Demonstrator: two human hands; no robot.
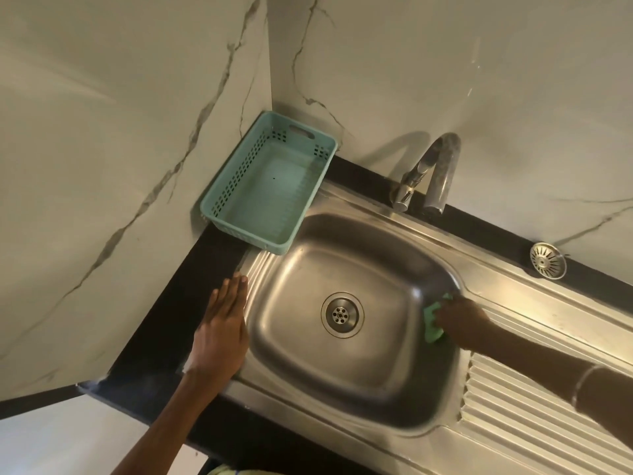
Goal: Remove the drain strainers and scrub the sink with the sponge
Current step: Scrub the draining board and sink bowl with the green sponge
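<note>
Two bare forearms are seen entering from the lower edge and the right edge of the frame. No sleeve reaches either wrist. The left hand (221,325) and the right hand (460,320) are uncovered, and no glove, ring, watch or band is observed on either. At the bottom centre of the frame, a small patch of yellow-and-white garment (236,470) is visible; its cut cannot be determined.

Dim, warm light over my sink corner.
The curved chrome tap (432,173) throws a soft shadow on the marble-veined wall (513,80); edges bend, and my right forearm blurs.
</note>
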